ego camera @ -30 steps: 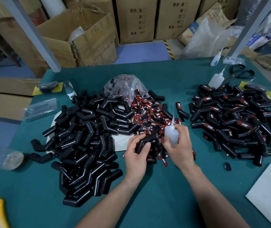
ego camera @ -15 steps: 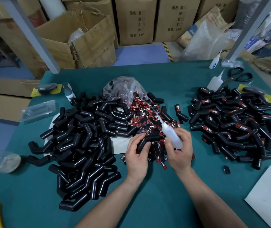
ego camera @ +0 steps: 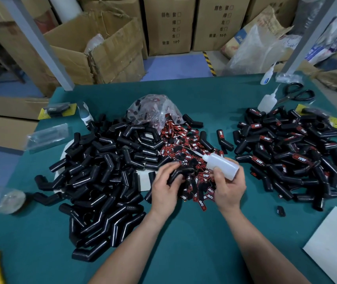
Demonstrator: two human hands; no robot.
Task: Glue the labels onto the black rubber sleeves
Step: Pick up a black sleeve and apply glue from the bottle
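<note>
One gripped sleeve [ego camera: 181, 173], three glue bottles [ego camera: 223, 167]

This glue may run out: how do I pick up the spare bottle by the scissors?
Grip the spare bottle round its wide body from the left: its thin nozzle leans towards the scissors, and labelled sleeves crowd its near side.

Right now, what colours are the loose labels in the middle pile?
The labels are red and black with white lettering, clearest in the head view.

Sleeve piles [ego camera: 106, 173] flanking bare table [ego camera: 184, 253]
</note>
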